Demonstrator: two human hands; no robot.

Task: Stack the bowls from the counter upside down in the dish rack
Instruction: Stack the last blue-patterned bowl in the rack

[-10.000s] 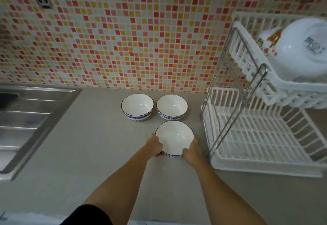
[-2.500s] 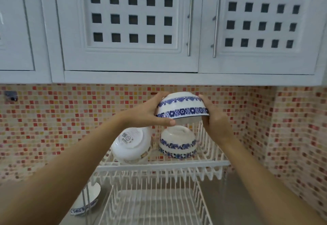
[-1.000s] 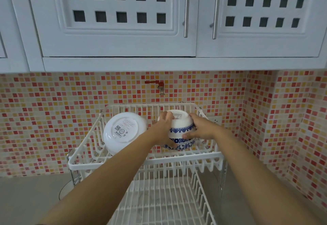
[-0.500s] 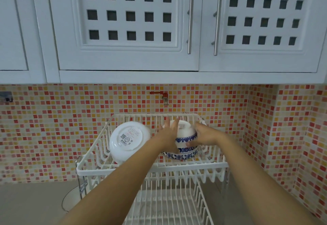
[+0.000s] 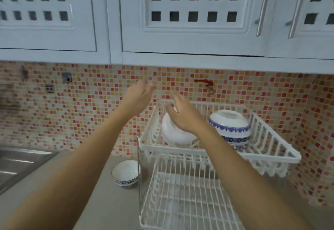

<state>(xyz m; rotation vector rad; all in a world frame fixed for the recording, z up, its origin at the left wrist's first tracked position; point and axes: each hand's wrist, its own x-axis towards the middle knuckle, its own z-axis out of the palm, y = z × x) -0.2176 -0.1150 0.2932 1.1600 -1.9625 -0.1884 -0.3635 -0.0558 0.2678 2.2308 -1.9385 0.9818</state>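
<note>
Two white bowls with blue patterned bands (image 5: pixel 230 128) sit stacked upside down at the right of the white dish rack's upper tier (image 5: pixel 267 154). A white pot (image 5: pixel 176 135) leans in the tier's left half. One more blue-banded bowl (image 5: pixel 125 172) stands upright on the grey counter, just left of the rack. My left hand (image 5: pixel 138 95) is raised in front of the tiled wall, empty, fingers apart. My right hand (image 5: pixel 183 114) hovers in front of the white pot, also empty with fingers apart. Both hands are blurred.
The rack's lower tier (image 5: pixel 180 202) holds nothing I can see. A steel sink (image 5: pixel 19 164) lies at the left. White cupboards (image 5: pixel 191 18) hang overhead. A red tap (image 5: pixel 206 83) sticks out of the mosaic wall behind the rack.
Both hands have let go of the bowl, which now rests on the other bowl in the upper tier. The hands have moved up and left, and my view has swung left.
</note>
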